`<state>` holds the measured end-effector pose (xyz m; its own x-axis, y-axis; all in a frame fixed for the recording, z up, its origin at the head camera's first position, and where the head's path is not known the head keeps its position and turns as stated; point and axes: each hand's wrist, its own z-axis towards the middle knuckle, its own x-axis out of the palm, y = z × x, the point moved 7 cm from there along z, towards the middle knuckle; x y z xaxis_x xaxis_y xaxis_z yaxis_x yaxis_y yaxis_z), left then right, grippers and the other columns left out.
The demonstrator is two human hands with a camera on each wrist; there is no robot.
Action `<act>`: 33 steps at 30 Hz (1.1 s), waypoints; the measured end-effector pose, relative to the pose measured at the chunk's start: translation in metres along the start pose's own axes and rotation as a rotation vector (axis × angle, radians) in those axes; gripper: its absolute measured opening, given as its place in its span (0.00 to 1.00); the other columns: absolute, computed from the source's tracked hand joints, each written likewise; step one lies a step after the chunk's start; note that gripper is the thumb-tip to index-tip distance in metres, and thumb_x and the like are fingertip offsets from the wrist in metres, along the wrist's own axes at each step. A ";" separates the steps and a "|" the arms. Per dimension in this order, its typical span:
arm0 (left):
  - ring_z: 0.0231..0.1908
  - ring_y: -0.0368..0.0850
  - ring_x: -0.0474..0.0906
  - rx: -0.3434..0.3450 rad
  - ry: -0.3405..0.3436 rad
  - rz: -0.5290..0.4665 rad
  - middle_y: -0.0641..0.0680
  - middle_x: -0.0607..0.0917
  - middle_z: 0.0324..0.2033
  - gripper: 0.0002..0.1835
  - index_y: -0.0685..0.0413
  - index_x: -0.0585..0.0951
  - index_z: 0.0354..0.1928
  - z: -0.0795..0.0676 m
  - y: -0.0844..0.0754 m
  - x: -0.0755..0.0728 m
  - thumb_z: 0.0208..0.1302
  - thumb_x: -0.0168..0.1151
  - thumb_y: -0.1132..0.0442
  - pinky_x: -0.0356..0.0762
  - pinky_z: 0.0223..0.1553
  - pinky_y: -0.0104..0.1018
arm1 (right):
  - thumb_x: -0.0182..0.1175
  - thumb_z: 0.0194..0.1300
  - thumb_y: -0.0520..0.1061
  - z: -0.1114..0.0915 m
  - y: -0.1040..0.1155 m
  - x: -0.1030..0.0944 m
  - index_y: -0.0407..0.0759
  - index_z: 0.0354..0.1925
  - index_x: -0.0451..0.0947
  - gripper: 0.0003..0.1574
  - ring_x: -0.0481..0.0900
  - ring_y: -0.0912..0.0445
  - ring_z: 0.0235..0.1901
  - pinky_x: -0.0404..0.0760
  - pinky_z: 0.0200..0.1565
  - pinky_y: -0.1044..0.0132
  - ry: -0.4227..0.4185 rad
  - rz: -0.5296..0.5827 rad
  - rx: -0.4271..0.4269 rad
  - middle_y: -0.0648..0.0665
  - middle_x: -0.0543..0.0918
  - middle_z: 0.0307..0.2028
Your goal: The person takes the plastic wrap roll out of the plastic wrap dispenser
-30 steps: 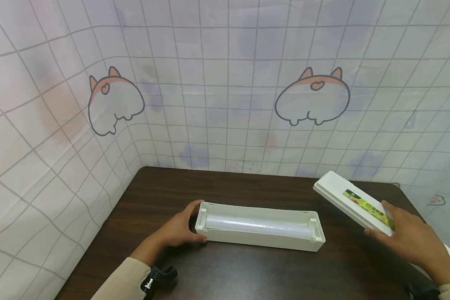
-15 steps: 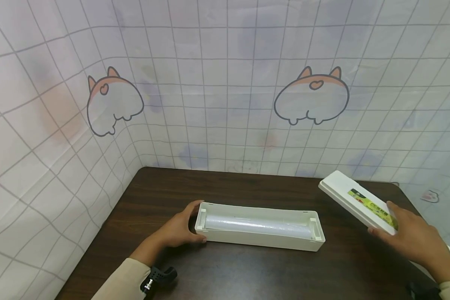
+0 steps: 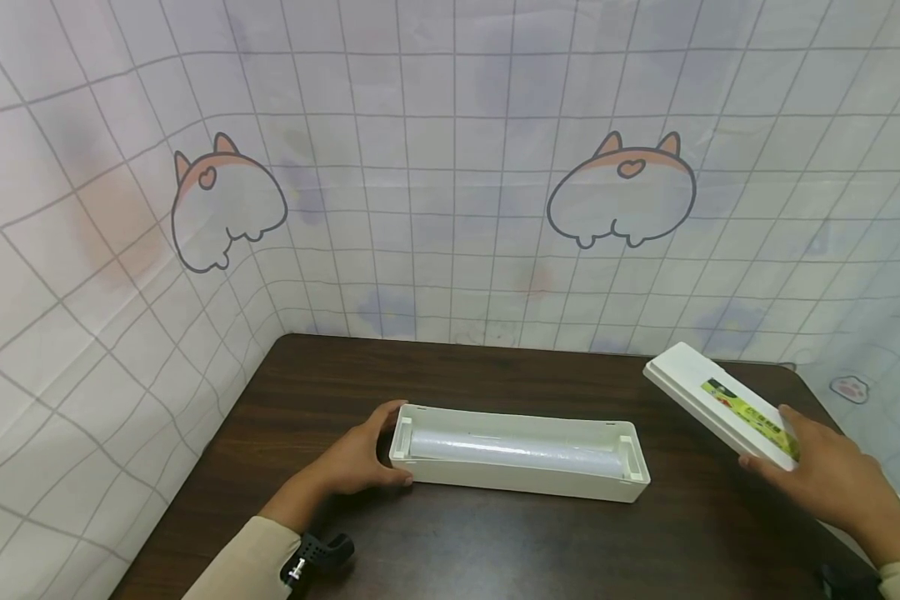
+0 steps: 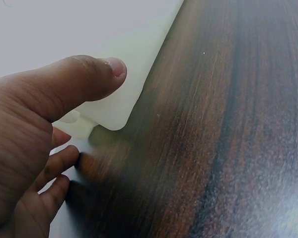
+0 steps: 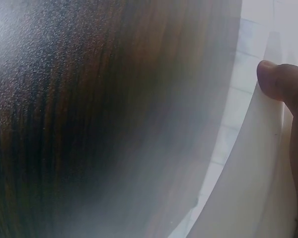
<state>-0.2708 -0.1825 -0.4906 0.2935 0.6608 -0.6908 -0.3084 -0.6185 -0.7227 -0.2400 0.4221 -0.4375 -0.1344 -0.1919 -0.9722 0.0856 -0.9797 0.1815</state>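
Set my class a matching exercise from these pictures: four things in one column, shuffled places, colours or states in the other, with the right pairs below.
Things
1. Roll
2. White cover
3. Left hand
4. Table

Places, colours, states
A. Held by the right hand
B. Dark brown
C. Inside the open box
D. Gripping one end of that box

Pairs: 1-C, 2-A, 3-D, 4-B
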 end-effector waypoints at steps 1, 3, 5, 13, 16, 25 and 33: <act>0.65 0.53 0.72 -0.001 -0.001 0.001 0.53 0.71 0.71 0.63 0.47 0.54 0.79 0.000 0.000 0.000 0.46 0.85 0.47 0.65 0.64 0.60 | 0.67 0.59 0.74 0.000 -0.001 0.000 0.17 0.72 0.51 0.74 0.73 0.22 0.49 0.72 0.32 0.28 -0.001 0.000 0.001 0.12 0.67 0.58; 0.65 0.54 0.72 -0.001 0.000 -0.001 0.54 0.71 0.71 0.63 0.47 0.54 0.79 -0.001 -0.001 0.000 0.46 0.85 0.48 0.64 0.64 0.60 | 0.67 0.59 0.74 0.000 -0.002 0.001 0.17 0.72 0.51 0.74 0.73 0.23 0.48 0.72 0.32 0.29 -0.001 -0.001 -0.001 0.12 0.68 0.58; 0.65 0.54 0.72 0.001 0.001 -0.004 0.54 0.71 0.71 0.63 0.48 0.54 0.79 -0.001 -0.002 0.000 0.47 0.85 0.48 0.64 0.64 0.60 | 0.67 0.59 0.74 0.001 -0.004 0.002 0.16 0.71 0.51 0.74 0.73 0.23 0.48 0.72 0.32 0.29 0.001 0.001 0.000 0.12 0.67 0.58; 0.65 0.54 0.72 -0.003 0.001 -0.004 0.54 0.71 0.70 0.63 0.49 0.54 0.79 -0.001 -0.003 -0.001 0.46 0.85 0.49 0.65 0.64 0.60 | 0.67 0.60 0.74 0.000 -0.007 0.004 0.16 0.71 0.51 0.74 0.73 0.23 0.47 0.72 0.33 0.29 0.014 0.005 0.011 0.12 0.67 0.57; 0.65 0.55 0.72 -0.005 -0.001 -0.004 0.55 0.72 0.70 0.63 0.49 0.54 0.79 -0.001 -0.003 -0.001 0.46 0.85 0.48 0.65 0.64 0.60 | 0.67 0.60 0.74 -0.001 -0.009 0.005 0.16 0.71 0.51 0.74 0.73 0.22 0.48 0.72 0.34 0.29 0.027 0.006 0.020 0.11 0.67 0.56; 0.64 0.55 0.73 -0.022 -0.006 0.000 0.55 0.72 0.69 0.63 0.48 0.54 0.79 -0.001 -0.004 -0.001 0.46 0.85 0.48 0.66 0.63 0.61 | 0.66 0.60 0.74 -0.001 -0.016 0.011 0.17 0.71 0.51 0.73 0.71 0.20 0.49 0.71 0.37 0.28 0.037 -0.005 0.050 0.11 0.67 0.56; 0.65 0.56 0.72 -0.025 -0.007 -0.005 0.55 0.72 0.70 0.63 0.47 0.54 0.79 0.000 -0.003 -0.001 0.46 0.85 0.48 0.64 0.64 0.62 | 0.65 0.62 0.74 0.002 -0.022 0.017 0.14 0.70 0.50 0.73 0.73 0.20 0.46 0.72 0.36 0.29 0.060 0.000 0.044 0.10 0.67 0.54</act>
<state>-0.2701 -0.1816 -0.4877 0.2886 0.6670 -0.6869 -0.2842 -0.6254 -0.7267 -0.2463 0.4405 -0.4575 -0.0751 -0.1889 -0.9791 0.0424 -0.9816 0.1861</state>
